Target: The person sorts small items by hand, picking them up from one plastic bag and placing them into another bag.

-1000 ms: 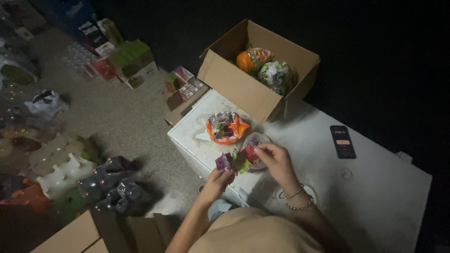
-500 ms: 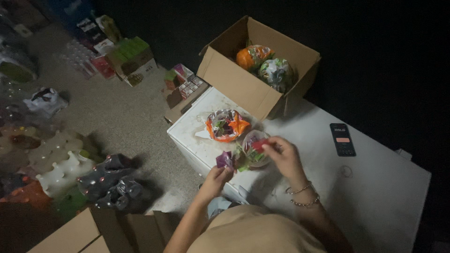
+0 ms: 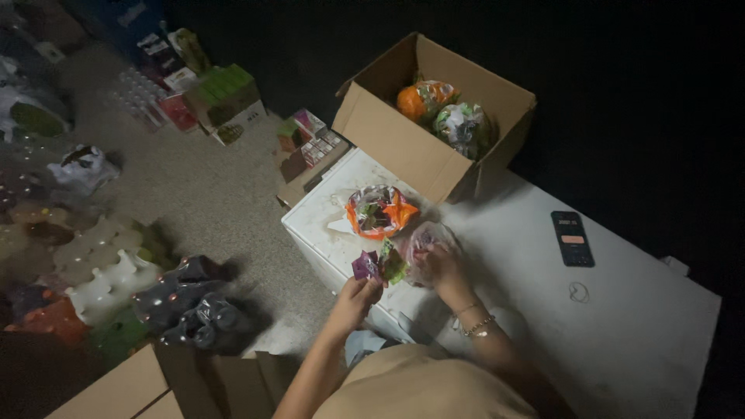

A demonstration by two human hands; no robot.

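My left hand (image 3: 355,296) pinches a small bunch of purple and green wrapped pieces (image 3: 378,265) at the near edge of the white table (image 3: 621,326). My right hand (image 3: 440,265) reaches into a clear plastic bag (image 3: 427,240) that lies just beside that bunch. Just behind them sits an orange bowl (image 3: 379,211) wrapped in clear film, with an orange star on it.
An open cardboard box (image 3: 388,136) at the table's far edge holds an orange wrapped ball (image 3: 419,99) and a greenish one (image 3: 462,128). A phone (image 3: 572,238) lies to the right. On the floor to the left stand boxes, packs of bottles and bags of plastic moulds (image 3: 109,271).
My right hand has moved from the coloured pieces over to the clear bag and gone into it. My left hand stays on the bunch.
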